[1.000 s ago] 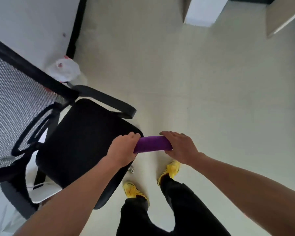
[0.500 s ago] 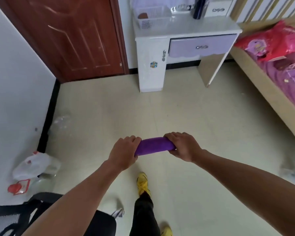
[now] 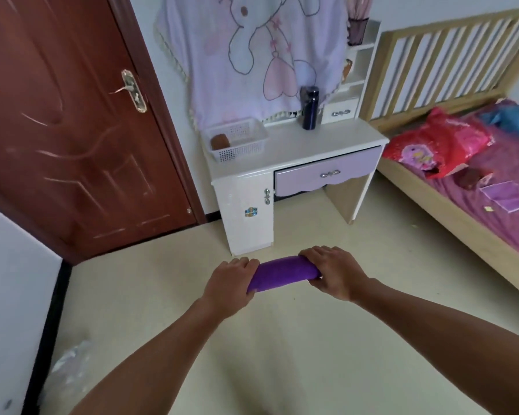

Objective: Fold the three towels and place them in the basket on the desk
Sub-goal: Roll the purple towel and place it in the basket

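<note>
A folded purple towel (image 3: pixel 283 272) hangs in the air above the floor, gripped at both ends. My left hand (image 3: pixel 229 281) closes on its left end and my right hand (image 3: pixel 336 271) on its right end. Ahead stands a white desk (image 3: pixel 327 139) with a white mesh basket (image 3: pixel 243 148) on its left part. A brown folded towel (image 3: pixel 220 142) lies in the basket's left side. The desk is well beyond my hands.
A dark bottle (image 3: pixel 309 107) stands on the desk behind the basket. A brown door (image 3: pixel 66 121) is at the left, a bed (image 3: pixel 474 175) with a red bag (image 3: pixel 441 145) at the right. Crumpled plastic (image 3: pixel 69 363) lies on the floor at the lower left.
The view has risen from the floor and chair to the desk, which now looks nearer. Both hands keep the same hold on the purple towel.
</note>
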A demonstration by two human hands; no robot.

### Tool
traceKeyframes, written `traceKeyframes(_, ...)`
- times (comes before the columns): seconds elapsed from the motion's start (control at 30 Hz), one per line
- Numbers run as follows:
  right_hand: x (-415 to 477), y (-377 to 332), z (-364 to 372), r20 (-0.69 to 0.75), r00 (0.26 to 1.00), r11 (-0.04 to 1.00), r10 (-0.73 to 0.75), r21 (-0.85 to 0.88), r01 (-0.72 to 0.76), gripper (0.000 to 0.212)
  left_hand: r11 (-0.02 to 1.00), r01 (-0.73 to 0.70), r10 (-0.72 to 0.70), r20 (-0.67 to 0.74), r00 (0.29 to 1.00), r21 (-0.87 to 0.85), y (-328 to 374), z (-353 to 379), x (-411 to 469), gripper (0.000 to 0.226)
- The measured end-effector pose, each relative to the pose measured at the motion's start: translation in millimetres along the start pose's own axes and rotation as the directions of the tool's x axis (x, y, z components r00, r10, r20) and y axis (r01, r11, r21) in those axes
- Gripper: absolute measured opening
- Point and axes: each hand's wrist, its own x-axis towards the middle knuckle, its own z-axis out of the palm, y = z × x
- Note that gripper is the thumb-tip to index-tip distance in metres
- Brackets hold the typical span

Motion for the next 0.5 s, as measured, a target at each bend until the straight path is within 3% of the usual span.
traceKeyframes(0.2,110.5,68.6,-5.9,-0.035,0.999,1.000,0.018,0.002,-0.018,0.044,1.000,-0.020,0.020,-0.016,1.000,0.003,-54.1,-13.3,116.2,0.040)
traceKeyframes(0.37,212.9,128.4,6.6,-0.060,0.998,0.999,-0.024,0.038,0.027,0.044,0.997,0.058,-0.061,-0.048,0.997,-0.048,-97.7,-9.0,207.8,0.044)
traceKeyframes(0.5,316.3,181.4,-2.9,-0.045,0.999,0.984,-0.003,0.180,0.011,0.044,0.965,0.198,-0.208,-0.042,0.977,-0.171,-140.1,-12.2,293.4,0.046)
